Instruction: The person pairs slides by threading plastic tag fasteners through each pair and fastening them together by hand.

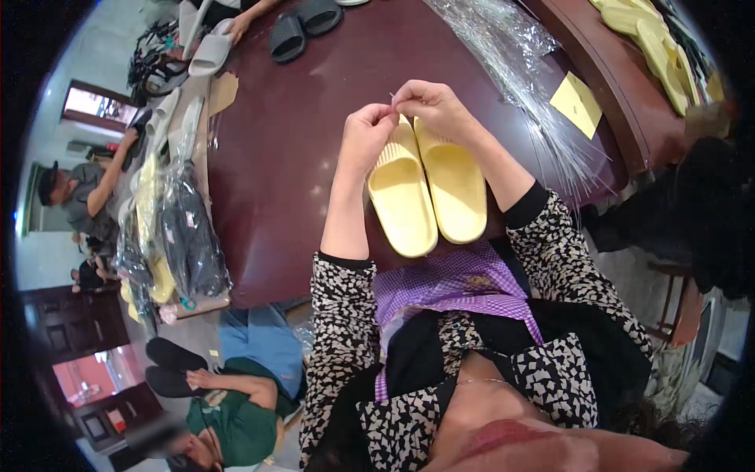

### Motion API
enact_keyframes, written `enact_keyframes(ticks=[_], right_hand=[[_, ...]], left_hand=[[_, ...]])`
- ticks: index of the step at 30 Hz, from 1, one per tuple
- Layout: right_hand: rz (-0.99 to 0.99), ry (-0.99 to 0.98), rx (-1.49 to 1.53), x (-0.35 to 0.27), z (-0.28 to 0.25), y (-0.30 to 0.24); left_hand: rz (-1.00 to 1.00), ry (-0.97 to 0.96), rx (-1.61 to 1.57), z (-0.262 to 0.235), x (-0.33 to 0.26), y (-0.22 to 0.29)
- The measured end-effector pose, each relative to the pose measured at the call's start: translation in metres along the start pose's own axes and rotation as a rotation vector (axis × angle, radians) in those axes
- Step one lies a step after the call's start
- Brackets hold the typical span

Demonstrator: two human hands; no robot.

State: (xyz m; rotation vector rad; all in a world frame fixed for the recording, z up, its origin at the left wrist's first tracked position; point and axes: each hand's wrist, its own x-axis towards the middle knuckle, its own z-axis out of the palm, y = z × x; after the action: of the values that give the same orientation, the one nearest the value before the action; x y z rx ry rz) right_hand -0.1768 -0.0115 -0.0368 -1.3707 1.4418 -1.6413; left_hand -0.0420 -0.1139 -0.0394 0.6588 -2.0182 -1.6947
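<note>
While both hands are raised over the dark red tabletop (275, 157), the left hand (366, 138) and the right hand (432, 106) meet fingertip to fingertip, fingers narrowed to a pinch on something thin and pale, too small to tell what it is. Just below the fingers, toward the person, lie two pale yellow slide sandals (429, 189), side by side and touching along their inner edges, soles down on the tabletop, heels near the table edge and a purple checked apron (456, 283).

Right of the fingers a sheaf of clear plastic strips or bags (519, 71) fans across the tabletop, with one yellow paper slip (576, 104) beyond its edge. Left of the fingers, well apart, bagged slippers (177, 228) are stacked at the table's left rim. Beyond the fingers, at the far edge, sit two dark grey slides (303, 25) and one light grey slide (211, 51) under another person's hand. Far right, a pile of yellow slides (653, 39) rests on a second surface.
</note>
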Motion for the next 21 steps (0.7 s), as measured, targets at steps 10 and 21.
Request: enact_keyframes(ticks=[10, 21], right_hand=[[0.029, 0.042, 0.105, -0.003, 0.003, 0.000], [0.014, 0.090, -0.200, -0.005, 0.008, -0.008]], left_hand=[[-0.100, -0.069, -0.440, 0.000, -0.001, -0.008], [-0.015, 0.028, -0.686, -0.005, -0.006, -0.009]])
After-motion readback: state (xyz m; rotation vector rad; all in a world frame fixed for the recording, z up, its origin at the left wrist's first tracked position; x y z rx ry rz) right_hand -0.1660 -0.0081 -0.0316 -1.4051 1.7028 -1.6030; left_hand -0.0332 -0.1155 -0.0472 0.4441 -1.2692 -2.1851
